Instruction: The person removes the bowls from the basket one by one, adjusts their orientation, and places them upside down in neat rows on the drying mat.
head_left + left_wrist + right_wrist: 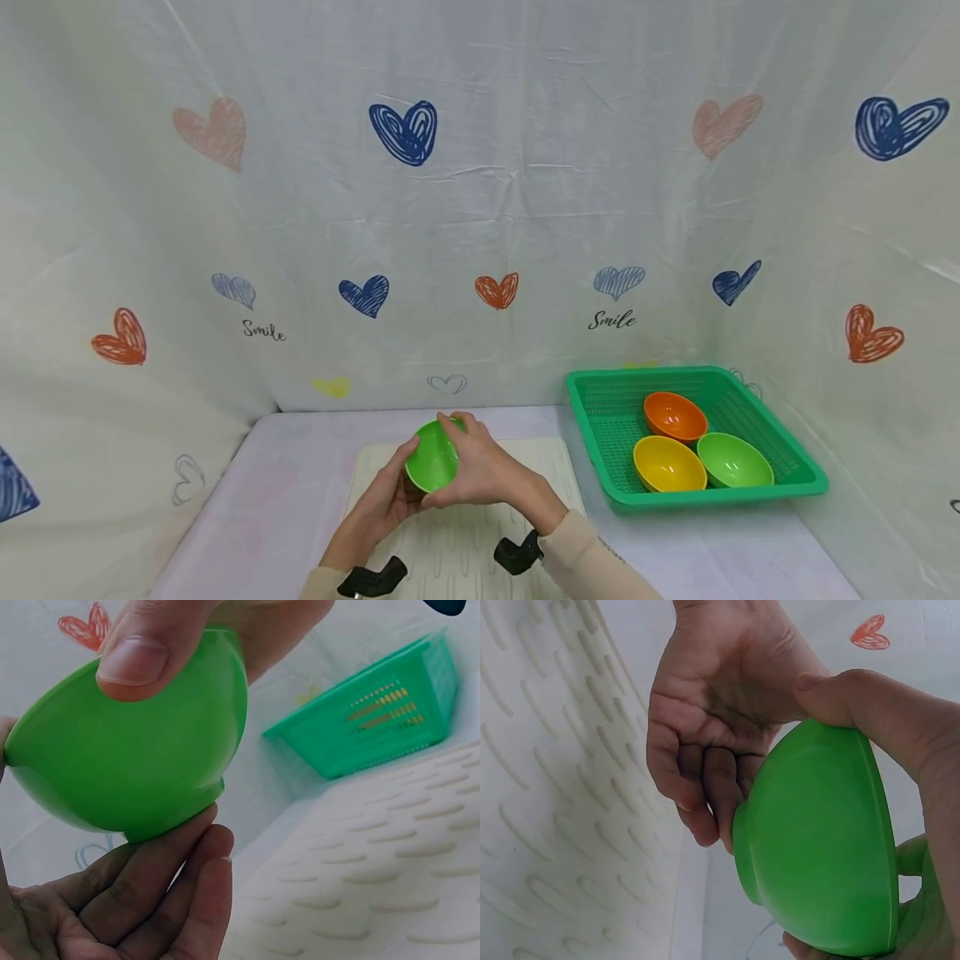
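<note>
A light green bowl is held up in both hands above a white ridged board, tilted on its side in the head view. My left hand supports it from the left, fingers against the foot and thumb at the rim. From the right, my right hand grips the bowl's rim, its thumb and fingers on opposite sides. In the left wrist view the smooth outside of the bowl shows above the left fingers. The right wrist view shows its round foot touching the left fingertips.
On the right stands a green plastic basket with perforated sides. It holds an orange bowl, a yellow bowl and another green bowl. A white curtain printed with hearts hangs behind the table.
</note>
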Available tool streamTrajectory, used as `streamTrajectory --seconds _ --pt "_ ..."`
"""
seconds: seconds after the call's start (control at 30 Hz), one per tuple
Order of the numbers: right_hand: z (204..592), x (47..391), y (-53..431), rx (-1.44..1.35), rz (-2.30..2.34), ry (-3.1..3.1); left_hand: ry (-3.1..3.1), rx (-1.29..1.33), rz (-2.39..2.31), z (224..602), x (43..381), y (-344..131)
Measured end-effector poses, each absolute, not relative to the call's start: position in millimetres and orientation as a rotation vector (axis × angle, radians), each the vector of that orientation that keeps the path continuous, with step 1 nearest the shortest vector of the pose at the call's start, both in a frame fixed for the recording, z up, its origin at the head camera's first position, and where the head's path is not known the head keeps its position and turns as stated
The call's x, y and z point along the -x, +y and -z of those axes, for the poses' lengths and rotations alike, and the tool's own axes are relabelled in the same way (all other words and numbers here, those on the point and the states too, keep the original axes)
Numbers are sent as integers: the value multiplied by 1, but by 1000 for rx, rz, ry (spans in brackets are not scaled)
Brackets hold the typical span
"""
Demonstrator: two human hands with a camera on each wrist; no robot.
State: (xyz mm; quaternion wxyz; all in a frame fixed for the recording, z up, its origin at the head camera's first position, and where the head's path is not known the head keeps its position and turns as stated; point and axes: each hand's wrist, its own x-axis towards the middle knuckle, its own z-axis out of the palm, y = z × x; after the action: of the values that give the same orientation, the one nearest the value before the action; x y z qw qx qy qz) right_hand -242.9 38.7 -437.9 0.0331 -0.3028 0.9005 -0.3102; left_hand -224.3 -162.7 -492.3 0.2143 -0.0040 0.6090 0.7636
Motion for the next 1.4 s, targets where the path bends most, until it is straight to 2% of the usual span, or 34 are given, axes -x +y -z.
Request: streamTrajectory --seconds 0.47,0.8,1.13,1.4 --pt "429 241 41 954 954 2730 1747 9 -2109 484 223 -163" --pt "417 243 50 937 1078 2670 1752 -186 -2116 472 222 -177" --pt "407 246 60 841 1206 2704 2142 -300 -1920 457 222 -180" --pt "415 247 61 784 1317 2727 2694 -437 -1693 456 213 -174"
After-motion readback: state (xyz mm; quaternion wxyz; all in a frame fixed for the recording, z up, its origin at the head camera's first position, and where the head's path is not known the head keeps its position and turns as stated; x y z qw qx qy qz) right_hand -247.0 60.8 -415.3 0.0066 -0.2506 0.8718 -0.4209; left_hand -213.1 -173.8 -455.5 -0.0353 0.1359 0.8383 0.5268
